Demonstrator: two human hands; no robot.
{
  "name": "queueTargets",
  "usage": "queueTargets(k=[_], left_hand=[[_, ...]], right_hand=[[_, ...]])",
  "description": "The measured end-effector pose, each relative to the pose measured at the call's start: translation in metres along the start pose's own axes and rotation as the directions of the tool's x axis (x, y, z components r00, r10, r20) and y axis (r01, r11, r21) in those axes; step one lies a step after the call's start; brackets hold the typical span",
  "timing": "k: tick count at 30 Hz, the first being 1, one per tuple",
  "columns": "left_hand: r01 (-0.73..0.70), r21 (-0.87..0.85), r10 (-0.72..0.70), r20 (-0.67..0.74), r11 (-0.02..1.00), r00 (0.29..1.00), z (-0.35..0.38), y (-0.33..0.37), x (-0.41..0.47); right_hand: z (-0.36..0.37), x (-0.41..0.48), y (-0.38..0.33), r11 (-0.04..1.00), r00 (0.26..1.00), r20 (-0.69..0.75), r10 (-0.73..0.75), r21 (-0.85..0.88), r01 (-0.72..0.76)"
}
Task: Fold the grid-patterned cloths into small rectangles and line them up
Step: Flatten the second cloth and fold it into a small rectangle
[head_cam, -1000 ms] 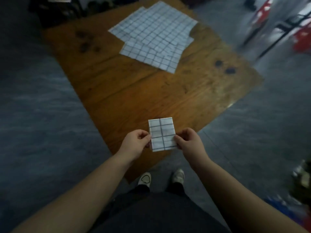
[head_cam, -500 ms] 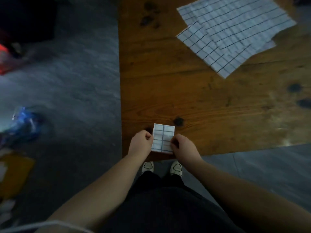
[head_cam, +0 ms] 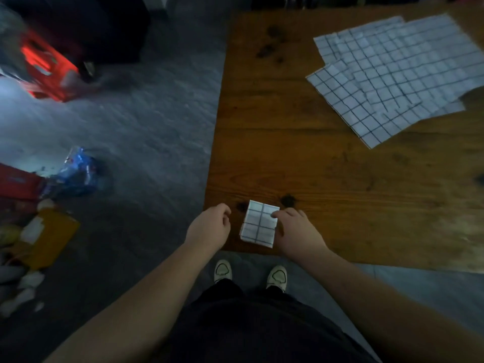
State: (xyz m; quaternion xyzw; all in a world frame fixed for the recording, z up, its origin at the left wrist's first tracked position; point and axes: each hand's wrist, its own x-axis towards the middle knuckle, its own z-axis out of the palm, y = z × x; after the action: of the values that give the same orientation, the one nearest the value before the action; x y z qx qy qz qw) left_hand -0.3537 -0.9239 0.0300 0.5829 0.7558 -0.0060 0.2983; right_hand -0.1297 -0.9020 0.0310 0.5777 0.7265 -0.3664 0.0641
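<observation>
Table (head_cam: 288,153) corner, folded cloth (head_cam: 258,229) near edge

Small rectangular folded cloth (head_cam: 259,224) flat, near edge; unfolded cloths (head_cam: 392,74) overlapping, far right.

The wooden table (head_cam: 327,179) bears dark stains (head_cam: 269,45) near its far left corner and a dark knot (head_cam: 287,199) close to its near edge. Left of the table, the grey floor (head_cam: 146,121) carries a blurred red crate (head_cam: 49,66), a blue plastic bag (head_cam: 78,174) and a yellow box (head_cam: 52,237). White shoes (head_cam: 223,271) stand below the near edge.
</observation>
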Motion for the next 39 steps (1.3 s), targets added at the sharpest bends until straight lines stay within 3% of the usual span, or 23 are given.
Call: queueTargets(k=[5,12,16,22,27,34,39], left_hand=[[-0.111,0.126,0.128,-0.134,0.986,0.983,-0.044,-0.030,-0.017],[-0.021,0.056,0.028,-0.131,0.998,0.991,-0.112,-0.098,-0.023],[-0.007,0.044,0.017,-0.213,0.999,0.977,-0.165,-0.167,-0.016],[0.045,0.064,-0.026,-0.270,0.997,0.963,-0.258,-0.294,0.012],[0.077,0.024,-0.068,-0.273,0.997,0.960,-0.322,-0.365,0.038],[0.064,-0.091,-0.087,-0.285,0.994,0.955,-0.369,-0.394,0.100],[0.000,-0.007,-0.002,-0.276,1.000,0.961,-0.408,-0.383,0.178]], right_hand=[[-0.029,-0.003,-0.056,0.988,0.992,-0.024,-0.124,-0.099,0.122],[-0.036,0.024,-0.180,0.957,0.966,-0.046,-0.256,-0.151,0.247],[-0.026,0.056,-0.266,0.925,0.939,-0.094,-0.330,-0.229,0.302],[0.012,0.132,-0.406,0.937,0.950,-0.114,-0.289,-0.238,0.257],[0.021,0.185,-0.500,0.922,0.928,-0.105,-0.357,-0.201,0.332],[-0.007,0.247,-0.542,0.925,0.928,-0.138,-0.345,-0.218,0.312],[-0.047,0.310,-0.537,0.946,0.922,-0.223,-0.316,-0.154,0.286]])
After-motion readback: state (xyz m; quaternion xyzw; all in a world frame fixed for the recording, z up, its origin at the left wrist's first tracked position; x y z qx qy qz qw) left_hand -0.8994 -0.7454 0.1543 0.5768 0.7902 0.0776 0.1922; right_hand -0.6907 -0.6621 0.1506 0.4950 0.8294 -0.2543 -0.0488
